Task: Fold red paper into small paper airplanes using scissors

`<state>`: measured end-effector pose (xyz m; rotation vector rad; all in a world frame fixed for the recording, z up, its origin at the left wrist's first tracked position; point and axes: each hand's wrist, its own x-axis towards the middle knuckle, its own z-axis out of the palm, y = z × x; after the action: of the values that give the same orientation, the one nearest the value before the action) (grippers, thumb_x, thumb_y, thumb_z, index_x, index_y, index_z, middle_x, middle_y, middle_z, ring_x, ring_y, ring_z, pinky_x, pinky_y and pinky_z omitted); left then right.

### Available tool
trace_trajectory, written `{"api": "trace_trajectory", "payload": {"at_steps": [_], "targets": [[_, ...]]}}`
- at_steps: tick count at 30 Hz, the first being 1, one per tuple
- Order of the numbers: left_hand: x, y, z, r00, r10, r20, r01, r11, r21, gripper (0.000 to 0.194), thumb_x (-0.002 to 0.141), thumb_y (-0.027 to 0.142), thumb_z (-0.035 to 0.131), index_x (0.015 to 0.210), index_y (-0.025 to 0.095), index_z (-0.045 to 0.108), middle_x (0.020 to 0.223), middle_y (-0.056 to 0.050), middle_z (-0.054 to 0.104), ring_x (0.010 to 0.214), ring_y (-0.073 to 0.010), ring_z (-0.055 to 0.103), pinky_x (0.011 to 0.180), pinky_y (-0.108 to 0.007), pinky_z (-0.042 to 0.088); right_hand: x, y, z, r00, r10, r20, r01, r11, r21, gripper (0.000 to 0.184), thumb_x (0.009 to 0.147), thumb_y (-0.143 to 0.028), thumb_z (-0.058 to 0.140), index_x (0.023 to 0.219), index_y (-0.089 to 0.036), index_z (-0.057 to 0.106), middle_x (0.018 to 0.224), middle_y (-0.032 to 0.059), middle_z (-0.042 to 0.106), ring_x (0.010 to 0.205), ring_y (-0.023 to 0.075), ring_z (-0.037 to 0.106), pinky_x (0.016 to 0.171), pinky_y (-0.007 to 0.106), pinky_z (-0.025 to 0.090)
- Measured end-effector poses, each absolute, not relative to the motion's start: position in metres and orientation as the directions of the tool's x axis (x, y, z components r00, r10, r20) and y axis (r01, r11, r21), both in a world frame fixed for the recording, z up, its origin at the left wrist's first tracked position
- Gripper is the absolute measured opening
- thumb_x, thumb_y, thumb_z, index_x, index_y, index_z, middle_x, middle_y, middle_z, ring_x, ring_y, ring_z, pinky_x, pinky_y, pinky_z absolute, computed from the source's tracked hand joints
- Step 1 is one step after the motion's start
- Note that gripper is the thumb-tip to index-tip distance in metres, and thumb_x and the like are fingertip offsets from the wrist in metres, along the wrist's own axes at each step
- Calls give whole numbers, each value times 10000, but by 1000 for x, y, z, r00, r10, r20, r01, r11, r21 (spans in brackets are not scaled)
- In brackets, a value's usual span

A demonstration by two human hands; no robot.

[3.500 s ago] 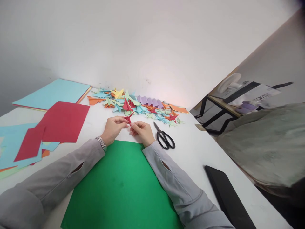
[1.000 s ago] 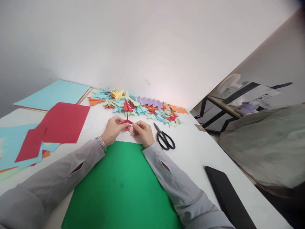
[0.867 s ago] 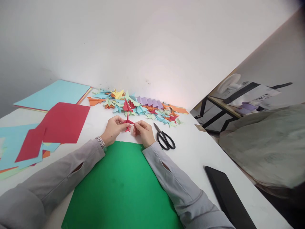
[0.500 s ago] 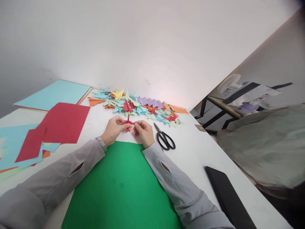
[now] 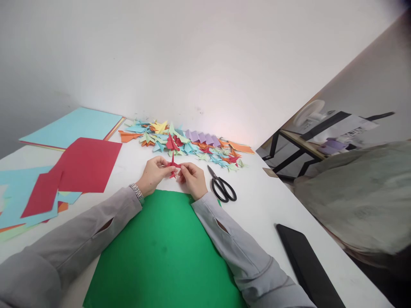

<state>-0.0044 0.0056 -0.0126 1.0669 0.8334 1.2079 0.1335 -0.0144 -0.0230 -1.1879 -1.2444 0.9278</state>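
Observation:
A small red folded paper figure (image 5: 173,165) stands upright between my two hands just beyond the far edge of a large green paper sheet (image 5: 163,252). My left hand (image 5: 153,174), with a metal watch at the wrist, pinches the figure from the left. From the right, my right hand (image 5: 193,180) pinches it with curled fingers. Both forearms in grey sleeves lie across the green sheet and the white table (image 5: 263,205).
A pile of folded coloured paper figures (image 5: 186,143) lies along the wall. Black scissors (image 5: 221,187) rest right of my right hand. Red sheets (image 5: 80,164) and blue sheets (image 5: 72,126) lie at the left. A black flat device (image 5: 306,265) sits near right. Another person's grey-green clothing (image 5: 362,201) fills the right.
The red figure, slanted between the fingers 3.5 s ago, now stands upright. Over the last second both hands have stayed nearly still.

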Motion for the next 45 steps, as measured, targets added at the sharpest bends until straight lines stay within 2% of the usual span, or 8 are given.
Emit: {"api": "trace_trajectory", "payload": {"at_steps": [15,23,33,45], "targets": [[-5,4,-7,197,980,-8,-355,78,932,340,539,209,786,657,148,474,644,-32,655,685,-183,673,607,-269,501,133,-18,-18,155,968,198,48,193,-980,363,717,-545,583,730,-182,584,553,-34,559,408,98,513,422,233,401],[-6,5,-10,200,979,26,-345,46,937,339,515,218,807,652,137,507,659,7,643,577,-101,618,580,-234,498,129,-17,-15,121,980,159,17,158,-987,343,598,-482,716,719,-189,586,527,-36,594,391,93,477,412,237,401],[-7,2,-5,261,965,6,-342,87,936,355,464,234,844,662,113,576,641,-8,655,589,-103,618,645,-263,522,135,-13,-18,117,982,149,-77,158,-984,292,604,-423,731,662,-164,611,503,-35,588,388,80,483,400,213,372],[-6,2,-2,260,965,-27,-385,129,914,214,545,186,777,650,102,611,624,-31,653,601,-114,618,641,-276,532,135,-16,-12,140,986,86,-115,103,-988,230,595,-371,723,656,-166,638,512,-25,608,407,84,496,404,209,366]]}}
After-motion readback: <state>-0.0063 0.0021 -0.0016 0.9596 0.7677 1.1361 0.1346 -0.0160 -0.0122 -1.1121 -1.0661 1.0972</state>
